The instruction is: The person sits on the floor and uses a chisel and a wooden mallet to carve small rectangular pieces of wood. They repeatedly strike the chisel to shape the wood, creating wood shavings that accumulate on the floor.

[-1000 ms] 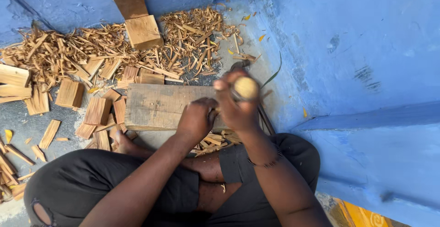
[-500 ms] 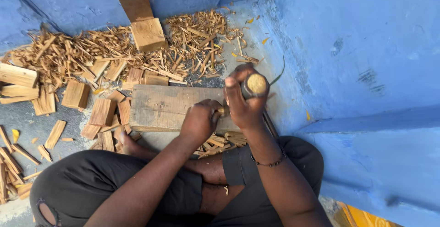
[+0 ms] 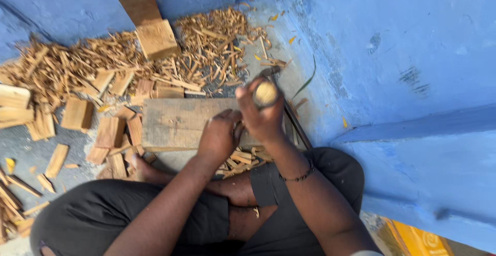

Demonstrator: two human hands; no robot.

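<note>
Wooden handle point(image 3: 265, 94) of a tool stands nearly upright above the wood block point(image 3: 181, 123) — right hand point(image 3: 261, 114) clamped around it, lower than a second ago; left hand point(image 3: 219, 136) rests curled beside it on the block.

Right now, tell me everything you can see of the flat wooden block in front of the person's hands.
The wooden block is a wide, flat, rectangular slab of pale greyish-brown wood, worn and faintly scored on top. It lies flat on the grey floor before the seated person's crossed legs, with split wood pieces along its left edge and shavings behind it. The left hand rests on its near right part; the right hand, gripping a round-ended wooden handle, is above its right end, hiding that end.
</note>
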